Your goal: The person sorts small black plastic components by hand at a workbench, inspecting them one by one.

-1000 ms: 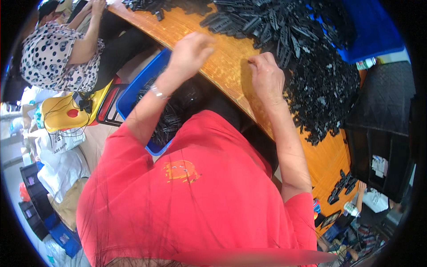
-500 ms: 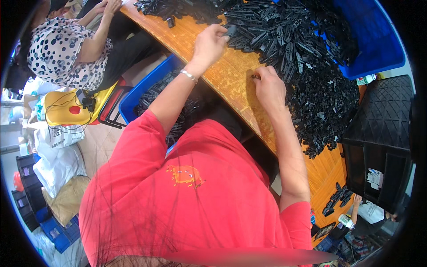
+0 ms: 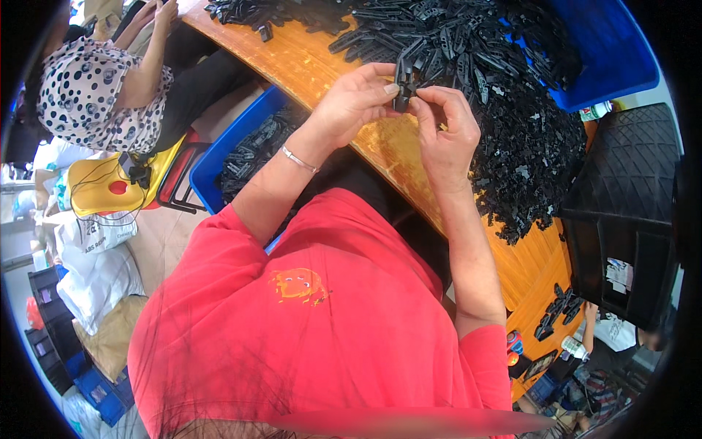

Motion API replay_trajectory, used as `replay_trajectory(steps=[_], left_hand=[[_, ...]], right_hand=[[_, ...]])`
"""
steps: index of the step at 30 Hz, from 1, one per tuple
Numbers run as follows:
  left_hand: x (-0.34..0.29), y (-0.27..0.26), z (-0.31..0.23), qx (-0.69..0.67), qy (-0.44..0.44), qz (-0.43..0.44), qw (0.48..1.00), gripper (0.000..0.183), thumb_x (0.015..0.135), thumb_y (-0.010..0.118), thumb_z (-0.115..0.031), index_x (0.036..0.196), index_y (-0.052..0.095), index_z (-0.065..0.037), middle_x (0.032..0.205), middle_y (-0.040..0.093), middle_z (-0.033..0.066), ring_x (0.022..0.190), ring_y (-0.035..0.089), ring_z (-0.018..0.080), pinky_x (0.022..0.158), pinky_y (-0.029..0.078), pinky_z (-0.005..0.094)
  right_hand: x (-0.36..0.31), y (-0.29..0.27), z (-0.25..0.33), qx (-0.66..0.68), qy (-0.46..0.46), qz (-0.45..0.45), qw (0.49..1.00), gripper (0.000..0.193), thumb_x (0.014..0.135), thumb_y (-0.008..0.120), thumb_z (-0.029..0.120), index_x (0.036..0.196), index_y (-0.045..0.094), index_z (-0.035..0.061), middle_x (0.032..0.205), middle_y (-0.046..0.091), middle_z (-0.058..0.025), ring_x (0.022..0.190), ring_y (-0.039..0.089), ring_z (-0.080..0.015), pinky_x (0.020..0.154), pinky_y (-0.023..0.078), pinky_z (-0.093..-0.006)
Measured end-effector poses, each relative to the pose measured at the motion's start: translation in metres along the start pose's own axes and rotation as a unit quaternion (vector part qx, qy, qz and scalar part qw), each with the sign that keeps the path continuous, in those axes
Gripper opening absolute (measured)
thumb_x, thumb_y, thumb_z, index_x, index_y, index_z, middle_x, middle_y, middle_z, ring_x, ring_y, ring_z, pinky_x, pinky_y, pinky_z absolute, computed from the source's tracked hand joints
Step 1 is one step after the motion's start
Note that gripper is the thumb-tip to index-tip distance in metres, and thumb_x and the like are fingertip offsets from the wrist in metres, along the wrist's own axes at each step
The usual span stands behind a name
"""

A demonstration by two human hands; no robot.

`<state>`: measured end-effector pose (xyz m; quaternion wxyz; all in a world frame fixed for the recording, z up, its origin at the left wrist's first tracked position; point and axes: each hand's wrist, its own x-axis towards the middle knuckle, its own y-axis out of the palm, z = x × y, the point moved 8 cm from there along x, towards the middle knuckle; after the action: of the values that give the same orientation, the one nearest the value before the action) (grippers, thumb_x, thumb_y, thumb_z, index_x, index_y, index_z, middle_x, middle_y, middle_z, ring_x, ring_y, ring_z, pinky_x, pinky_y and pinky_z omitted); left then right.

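My left hand (image 3: 355,99) and my right hand (image 3: 447,128) meet above the wooden table (image 3: 322,62), both pinching one small black plastic part (image 3: 403,79) between the fingertips. A silver bracelet (image 3: 298,159) rings my left wrist. Just beyond the hands lies a large heap of black plastic parts (image 3: 504,95), spreading to the right across the table.
A blue bin (image 3: 610,51) sits behind the heap. Below the table edge at left is a blue crate (image 3: 219,157) with black parts. A person in a dotted top (image 3: 95,95) sits at far left. A black crate (image 3: 629,212) stands at right.
My left hand came back from the heap and my right hand lifted off the table; both now hold one black part together in front of me.
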<state>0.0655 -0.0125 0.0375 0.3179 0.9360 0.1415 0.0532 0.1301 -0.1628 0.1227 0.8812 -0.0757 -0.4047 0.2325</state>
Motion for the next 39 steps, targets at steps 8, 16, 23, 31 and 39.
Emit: replay_trajectory(steps=[8,16,23,31,39], left_hand=[[-0.002,0.002,0.006,-0.004,-0.004,-0.002,1.0,0.041,0.105,0.068,-0.006,0.144,0.054,-0.004,0.126,0.071,0.0112,0.114,0.072,0.0205,0.098,0.062,0.038],[-0.004,0.005,0.009,-0.001,0.004,0.002,1.0,0.042,0.105,0.068,-0.006,0.145,0.054,-0.005,0.127,0.07,0.0095,0.113,0.072,0.0208,0.098,0.063,0.0387],[-0.003,-0.004,0.013,-0.047,-0.017,-0.004,0.999,0.035,0.11,0.063,-0.016,0.143,0.06,-0.006,0.119,0.073,0.007,0.107,0.073,0.0169,0.096,0.062,0.0377],[-0.007,-0.008,0.013,0.01,-0.037,0.002,0.999,0.039,0.11,0.064,-0.025,0.139,0.067,0.0,0.109,0.077,0.006,0.088,0.07,0.0116,0.078,0.058,0.0259],[-0.008,-0.014,0.018,0.081,-0.088,-0.024,0.993,0.036,0.109,0.066,-0.029,0.128,0.074,0.0,0.106,0.078,0.0052,0.079,0.068,0.0095,0.072,0.055,0.0226]], right_hand=[[-0.007,-0.003,0.001,0.008,0.02,0.008,1.0,0.02,0.084,0.081,-0.01,0.097,0.07,0.0,0.098,0.069,-0.0122,0.081,0.071,-0.0222,0.068,0.059,-0.031],[-0.007,-0.001,0.002,0.019,0.028,0.01,0.999,0.019,0.084,0.08,-0.01,0.096,0.07,-0.0007,0.1,0.068,-0.0122,0.08,0.071,-0.0211,0.067,0.06,-0.0309],[-0.009,0.001,0.003,0.013,0.026,0.033,0.999,0.017,0.086,0.08,-0.008,0.097,0.071,0.0,0.096,0.069,-0.0115,0.079,0.072,-0.0206,0.066,0.06,-0.0304],[-0.006,0.002,0.012,-0.01,-0.01,0.084,0.996,0.016,0.086,0.079,-0.007,0.098,0.072,0.0016,0.096,0.07,-0.0108,0.078,0.072,-0.0226,0.065,0.058,-0.0321],[-0.005,0.006,0.01,-0.041,-0.078,0.154,0.984,0.018,0.083,0.08,-0.005,0.095,0.071,0.0052,0.097,0.071,-0.0087,0.082,0.074,-0.0297,0.067,0.059,-0.0377]])
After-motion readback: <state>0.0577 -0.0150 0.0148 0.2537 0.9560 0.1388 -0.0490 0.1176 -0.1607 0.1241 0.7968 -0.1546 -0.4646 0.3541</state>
